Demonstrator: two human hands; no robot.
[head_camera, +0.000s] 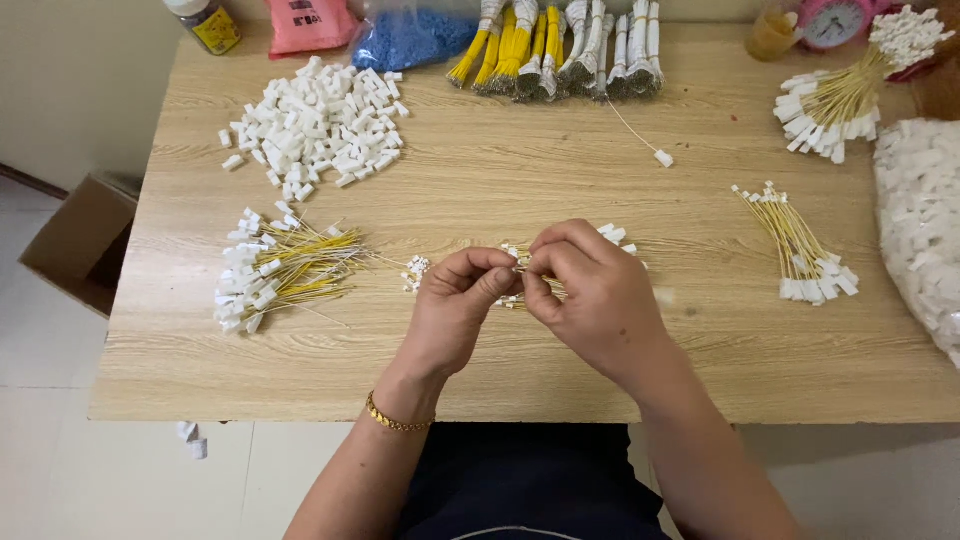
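Note:
My left hand (455, 305) and my right hand (590, 295) meet above the middle of the wooden table (500, 170), fingertips pinched together on a thin yellow wire with a small white connector (519, 262). Under the hands lies a small bunch of yellow wires with white ends (415, 272), mostly hidden. A gold bracelet (397, 417) circles my left wrist. To the left lies a pile of finished yellow wires with white plugs (272, 268).
A heap of loose white connectors (320, 125) sits at the back left. Bundles of yellow and white wires (560, 45) line the back edge. More wire bunches (805, 255) (835, 100) lie at right, beside a clear bag of white parts (920, 220). A cardboard box (75, 240) stands on the floor.

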